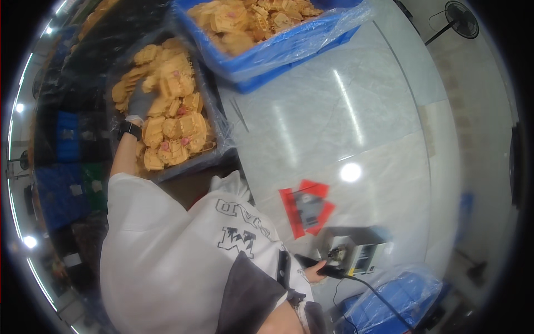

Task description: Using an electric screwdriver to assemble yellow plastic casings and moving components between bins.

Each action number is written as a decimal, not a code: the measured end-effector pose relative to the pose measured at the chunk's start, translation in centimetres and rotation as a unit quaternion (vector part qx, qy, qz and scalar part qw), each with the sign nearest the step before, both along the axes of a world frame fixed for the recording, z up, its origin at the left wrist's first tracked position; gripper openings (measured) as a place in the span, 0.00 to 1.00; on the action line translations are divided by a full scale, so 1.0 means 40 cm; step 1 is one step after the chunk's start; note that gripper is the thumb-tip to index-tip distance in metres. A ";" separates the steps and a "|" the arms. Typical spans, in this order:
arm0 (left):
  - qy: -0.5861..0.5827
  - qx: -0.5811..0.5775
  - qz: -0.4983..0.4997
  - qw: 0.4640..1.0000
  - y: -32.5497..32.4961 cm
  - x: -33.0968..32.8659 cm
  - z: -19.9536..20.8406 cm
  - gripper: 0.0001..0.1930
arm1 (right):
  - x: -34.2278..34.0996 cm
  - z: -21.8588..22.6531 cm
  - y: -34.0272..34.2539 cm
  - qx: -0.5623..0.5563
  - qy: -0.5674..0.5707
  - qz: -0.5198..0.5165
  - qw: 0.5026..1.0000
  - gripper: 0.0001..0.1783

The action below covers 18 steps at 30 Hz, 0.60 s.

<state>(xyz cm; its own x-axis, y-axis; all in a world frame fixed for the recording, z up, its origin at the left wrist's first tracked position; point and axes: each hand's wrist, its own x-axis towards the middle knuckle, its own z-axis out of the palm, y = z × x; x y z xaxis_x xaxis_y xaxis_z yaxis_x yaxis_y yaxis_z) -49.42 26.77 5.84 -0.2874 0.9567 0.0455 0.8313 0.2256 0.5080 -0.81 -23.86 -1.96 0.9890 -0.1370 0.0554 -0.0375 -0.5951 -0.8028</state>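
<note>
My left hand (143,103), in a grey glove with a black watch at the wrist, reaches into a dark, plastic-lined bin (222,131). It is among many tan moulded pieces (179,127), some with pink spots. Blur and the pieces hide its fingertips, so whether it grips one is unclear. My right hand (316,271) is low on the right, fingers closed around a black corded tool (335,272); the tool's exact kind does not show. Right beside that tool stands an open-fronted grey box device (359,250).
A blue plastic-lined crate (250,72) of tan pieces stands at the back. Red and grey flat packets (306,206) and thin metal tweezers (239,114) lie on the pale table (311,133). Another blue lined crate (395,300) sits at lower right, a black cable (384,300) crossing it.
</note>
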 end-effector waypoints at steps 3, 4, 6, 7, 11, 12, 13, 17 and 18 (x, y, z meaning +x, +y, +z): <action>-0.069 -0.018 -0.005 0.997 -0.026 0.097 0.062 0.29 | 0.000 -0.018 -0.028 -0.004 0.022 -0.009 1.000 0.28; -0.078 -0.022 -0.003 0.997 -0.035 0.110 0.077 0.29 | 0.006 -0.026 -0.038 0.032 0.034 0.001 0.999 0.29; -0.091 0.031 -0.052 0.994 -0.011 0.067 0.028 0.28 | 0.009 -0.020 -0.042 0.068 0.045 0.010 0.997 0.31; -0.109 0.020 -0.036 0.993 -0.010 0.072 0.034 0.27 | 0.007 -0.001 -0.031 0.075 0.092 -0.005 0.993 0.31; -0.044 0.138 -0.069 0.987 -0.018 0.011 0.013 0.25 | -0.007 -0.010 -0.082 0.104 0.110 0.003 0.989 0.33; -0.057 0.187 -0.087 0.977 -0.002 -0.011 0.013 0.26 | -0.017 -0.008 -0.107 0.107 0.105 -0.010 0.989 0.33; -0.120 0.222 -0.091 0.963 0.017 -0.036 0.026 0.26 | -0.023 -0.006 -0.140 0.097 0.104 -0.010 0.990 0.31; -0.153 0.192 -0.156 0.957 0.072 0.100 0.290 0.26 | -0.111 0.004 -0.221 0.050 0.142 -0.081 0.985 0.29; -0.207 0.197 -0.191 0.939 0.133 0.161 0.321 0.27 | -0.151 0.002 -0.220 0.035 0.166 -0.118 0.978 0.29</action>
